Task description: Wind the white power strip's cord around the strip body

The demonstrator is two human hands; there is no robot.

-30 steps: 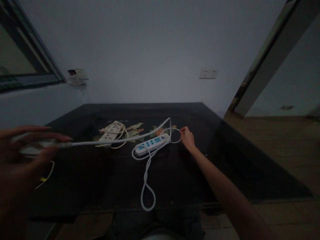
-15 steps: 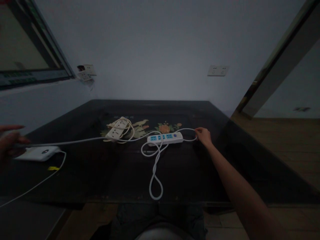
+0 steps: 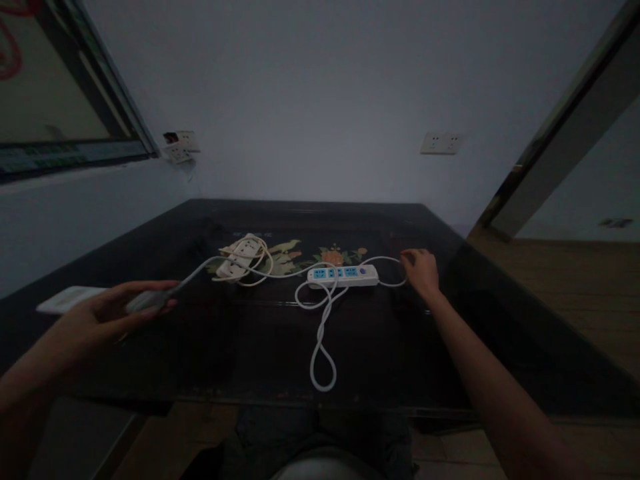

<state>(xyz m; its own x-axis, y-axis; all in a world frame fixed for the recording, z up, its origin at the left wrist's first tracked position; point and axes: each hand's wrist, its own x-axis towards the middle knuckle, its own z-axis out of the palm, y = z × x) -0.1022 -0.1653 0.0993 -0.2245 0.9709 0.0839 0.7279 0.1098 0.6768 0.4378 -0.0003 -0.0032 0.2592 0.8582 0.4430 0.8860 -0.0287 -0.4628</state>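
My left hand [image 3: 107, 305] is closed around the grey-white plug [image 3: 146, 302] of a power cord, above the left part of the table. From there the white cord [image 3: 187, 275] runs right, passing over an older cream power strip [image 3: 242, 257] wrapped in its own cable. It reaches a white power strip [image 3: 367, 275] with blue sockets in the middle, where it lies looped, with a twisted loop hanging toward the front edge. At that strip's right end, my right hand [image 3: 423, 273] pinches the bend of the cord between thumb and fingers; the exact contact is partly hidden.
The dark glossy table [image 3: 270, 353] has a floral print near its middle. A white flat device [image 3: 65, 300] lies at the left, partly behind my left hand. Wall sockets [image 3: 441, 143] are at the back right, and others [image 3: 186, 141] at the back left beside a window.
My left hand has come inward from the left edge and now shows the plug in it. The cord has gone from taut to slack. The right hand stays at the cord bend.
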